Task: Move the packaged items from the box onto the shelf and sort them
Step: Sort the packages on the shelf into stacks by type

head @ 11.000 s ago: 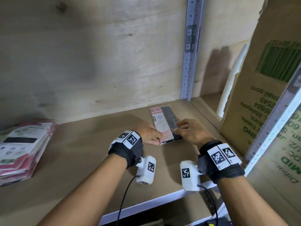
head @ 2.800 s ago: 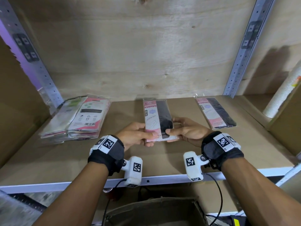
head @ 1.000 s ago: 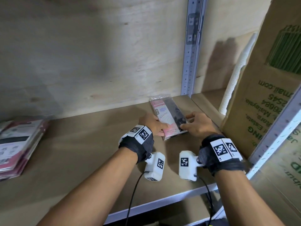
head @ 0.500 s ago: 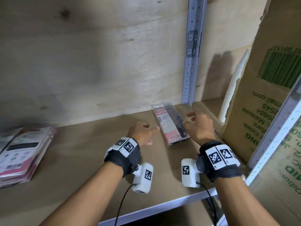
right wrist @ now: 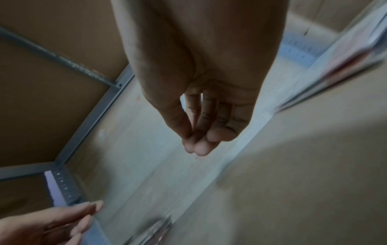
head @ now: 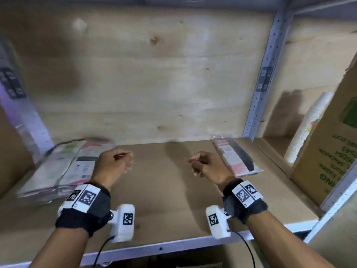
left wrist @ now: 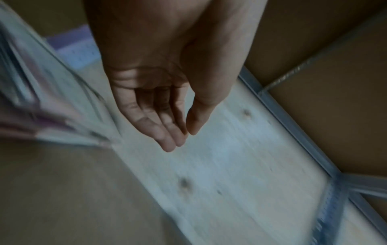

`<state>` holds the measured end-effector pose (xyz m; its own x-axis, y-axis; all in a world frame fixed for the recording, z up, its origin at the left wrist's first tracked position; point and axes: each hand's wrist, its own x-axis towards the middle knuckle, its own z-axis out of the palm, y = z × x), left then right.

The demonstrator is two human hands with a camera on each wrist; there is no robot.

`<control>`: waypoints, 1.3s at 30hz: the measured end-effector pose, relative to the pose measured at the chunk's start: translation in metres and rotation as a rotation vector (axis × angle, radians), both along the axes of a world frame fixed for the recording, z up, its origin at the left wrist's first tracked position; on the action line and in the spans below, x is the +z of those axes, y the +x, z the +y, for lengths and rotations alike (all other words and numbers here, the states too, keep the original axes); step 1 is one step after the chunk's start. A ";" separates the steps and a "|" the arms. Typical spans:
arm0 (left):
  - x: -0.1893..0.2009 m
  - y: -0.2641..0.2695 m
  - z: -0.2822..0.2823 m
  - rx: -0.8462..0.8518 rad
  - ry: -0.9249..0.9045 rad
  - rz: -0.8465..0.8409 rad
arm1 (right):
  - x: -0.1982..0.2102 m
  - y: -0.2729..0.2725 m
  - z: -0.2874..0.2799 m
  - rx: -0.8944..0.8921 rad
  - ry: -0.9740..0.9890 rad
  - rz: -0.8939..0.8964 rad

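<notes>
The shelf (head: 164, 192), a brown board backed by pale plywood, fills the head view. At its far right stands a tall cardboard box (head: 328, 147) printed in green, with a white stack of paper cups (head: 307, 126) leaning just behind it; neither wrist view shows these. On the left end of the board lies a blurred stack of pink and white packets (head: 63, 167); the left wrist view catches only its fanned edges. On the right, near the upright post (head: 264, 78), lies a pink and black packet (head: 234, 157), flat and apart from both hands. The left hand (head: 114, 165) and right hand (head: 208, 168) hover over the middle of the board, empty. From the head they look loosely curled; the wrist views show each palm with fingers relaxed and close together, thumb near the fingertips, pinching nothing. The right wrist view also shows the left hand's fingers at its lower corner.
</notes>
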<state>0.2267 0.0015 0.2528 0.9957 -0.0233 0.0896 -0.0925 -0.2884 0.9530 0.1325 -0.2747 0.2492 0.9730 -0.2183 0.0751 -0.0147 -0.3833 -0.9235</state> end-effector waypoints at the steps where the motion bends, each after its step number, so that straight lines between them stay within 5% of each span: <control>1: 0.006 0.003 0.014 0.023 -0.018 -0.015 | 0.000 0.008 0.016 0.028 0.019 0.022; 6: 0.020 0.011 0.077 0.102 -0.083 0.012 | 0.010 0.058 0.102 0.186 0.049 0.141; 13: 0.031 0.017 0.123 0.173 -0.135 -0.006 | 0.015 0.114 0.210 0.192 0.119 0.296; 19: 0.030 0.012 0.131 0.161 -0.174 0.021 | -0.003 0.124 0.255 0.306 0.131 0.246; 32: 0.013 0.001 0.079 0.053 -0.284 0.255 | -0.003 0.062 0.156 0.287 0.275 0.191; 39: 0.012 -0.015 0.022 -0.224 -0.622 0.426 | 0.008 0.012 0.083 0.315 -0.144 -0.083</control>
<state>0.2119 0.0231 0.2653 0.9247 -0.2983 -0.2364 0.3243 0.2923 0.8997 0.1449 -0.1915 0.2575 0.9802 0.1099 0.1645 0.1973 -0.4834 -0.8529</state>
